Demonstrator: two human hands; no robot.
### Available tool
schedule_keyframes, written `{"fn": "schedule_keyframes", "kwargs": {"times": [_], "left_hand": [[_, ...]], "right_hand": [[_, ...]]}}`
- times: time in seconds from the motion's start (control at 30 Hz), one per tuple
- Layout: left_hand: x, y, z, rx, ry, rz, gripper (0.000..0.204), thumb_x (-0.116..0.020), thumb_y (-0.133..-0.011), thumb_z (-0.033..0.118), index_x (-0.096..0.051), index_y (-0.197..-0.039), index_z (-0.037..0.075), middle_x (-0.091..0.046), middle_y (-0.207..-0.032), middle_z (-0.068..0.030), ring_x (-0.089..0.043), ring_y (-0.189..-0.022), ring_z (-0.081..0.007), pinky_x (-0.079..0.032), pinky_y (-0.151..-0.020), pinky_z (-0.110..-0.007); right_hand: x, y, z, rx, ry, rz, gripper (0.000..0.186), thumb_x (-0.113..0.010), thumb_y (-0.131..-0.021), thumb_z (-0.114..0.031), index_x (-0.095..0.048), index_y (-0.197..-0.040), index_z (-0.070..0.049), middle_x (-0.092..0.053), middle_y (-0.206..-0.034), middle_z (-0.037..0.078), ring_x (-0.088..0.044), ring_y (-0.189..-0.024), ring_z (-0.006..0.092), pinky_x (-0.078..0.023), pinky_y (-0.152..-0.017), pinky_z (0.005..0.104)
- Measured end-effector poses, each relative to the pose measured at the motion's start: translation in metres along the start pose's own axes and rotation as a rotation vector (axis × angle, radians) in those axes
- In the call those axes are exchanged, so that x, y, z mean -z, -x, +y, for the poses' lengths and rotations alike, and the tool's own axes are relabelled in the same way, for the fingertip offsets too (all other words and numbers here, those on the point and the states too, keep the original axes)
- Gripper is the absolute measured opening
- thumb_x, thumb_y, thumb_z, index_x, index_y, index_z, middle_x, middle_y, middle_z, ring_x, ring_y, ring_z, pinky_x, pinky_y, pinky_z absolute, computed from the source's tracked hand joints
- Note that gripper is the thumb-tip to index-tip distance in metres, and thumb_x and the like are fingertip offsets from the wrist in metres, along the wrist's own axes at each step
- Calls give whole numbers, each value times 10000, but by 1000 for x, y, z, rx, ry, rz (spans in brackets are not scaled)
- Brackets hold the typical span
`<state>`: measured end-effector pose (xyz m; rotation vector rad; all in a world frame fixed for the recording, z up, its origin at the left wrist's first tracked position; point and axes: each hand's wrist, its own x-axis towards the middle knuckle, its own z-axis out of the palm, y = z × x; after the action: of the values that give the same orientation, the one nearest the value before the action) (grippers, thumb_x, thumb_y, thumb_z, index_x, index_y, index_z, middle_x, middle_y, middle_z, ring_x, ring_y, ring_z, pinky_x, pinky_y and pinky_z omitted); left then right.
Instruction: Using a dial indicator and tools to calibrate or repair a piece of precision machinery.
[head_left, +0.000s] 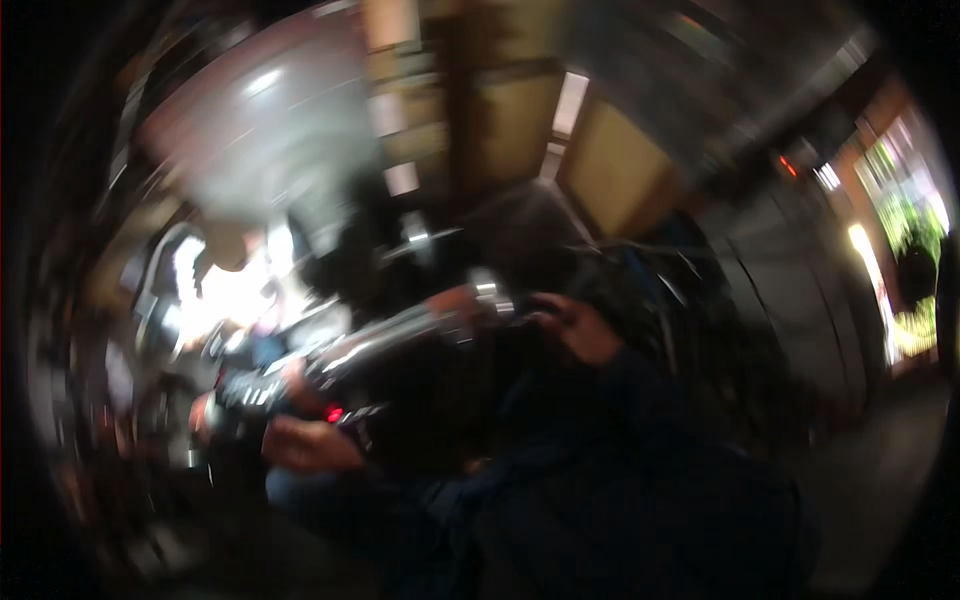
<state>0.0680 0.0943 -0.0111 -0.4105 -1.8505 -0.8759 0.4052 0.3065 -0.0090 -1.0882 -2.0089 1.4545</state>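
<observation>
The long, shiny, silver, metal-looking cylinder point(395, 332) slants between the bare left hand point(312, 445), beside its near left end, and the bare right hand point(582, 332), by its far right end. Blur hides whether either hand grips. It is probably stiff, heavy and slick; both ends should offer the steadiest hold.

A dull grey-brown floor point(860, 490) is seen in the lower right of the frame, its details smeared by motion blur. At the lower left, pale and dark items point(165, 545) are blurred together; whether they are carried by the floor or a surface cannot be told.
</observation>
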Motion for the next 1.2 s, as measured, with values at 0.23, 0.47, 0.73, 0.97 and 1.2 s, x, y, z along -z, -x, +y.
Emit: {"fn": "schedule_keyframes", "kwargs": {"times": [0.23,0.47,0.73,0.97,1.2], "left_hand": [[44,84,96,-576,1066,-738,57,-643,-825,73,-609,-784,93,-638,-791,-75,-608,-655,-252,-484,-595,-375],[75,149,194,-1050,1246,-1552,267,-655,-839,201,-672,-1072,73,-624,-1281,-99,-546,-1257,-301,-435,-1034,-464],[67,172,214,-899,1166,-1868,401,-578,-886,330,-640,-1160,44,-535,-1401,-111,-410,-1374,-321,-270,-1135,-512],[66,183,214,-821,1208,-1823,390,-575,-886,348,-672,-1093,32,-599,-1325,-113,-472,-1323,-328,-299,-1104,-521],[63,189,212,-808,1194,-1767,354,-572,-881,311,-671,-1070,28,-610,-1312,-104,-493,-1305,-321,-313,-1090,-527]], "right_hand": [[93,60,79,-300,564,407,349,-612,-910,-283,-627,-1165,-45,-665,-1108,207,-622,-1025,406,-508,-854,480],[219,136,180,-755,545,1015,163,-575,-910,-176,-583,-1009,-47,-660,-1019,239,-620,-963,448,-494,-791,502],[227,188,232,-998,575,756,341,-640,-904,-261,-556,-1110,-3,-621,-1129,236,-592,-1096,382,-477,-879,491],[244,211,224,-690,-147,1035,398,-656,-927,-256,-573,-1226,-8,-628,-1168,198,-640,-1031,335,-524,-849,467],[270,236,221,-984,363,787,324,-623,-956,-223,-648,-1220,-37,-637,-1201,185,-653,-1012,325,-550,-861,467]]}}
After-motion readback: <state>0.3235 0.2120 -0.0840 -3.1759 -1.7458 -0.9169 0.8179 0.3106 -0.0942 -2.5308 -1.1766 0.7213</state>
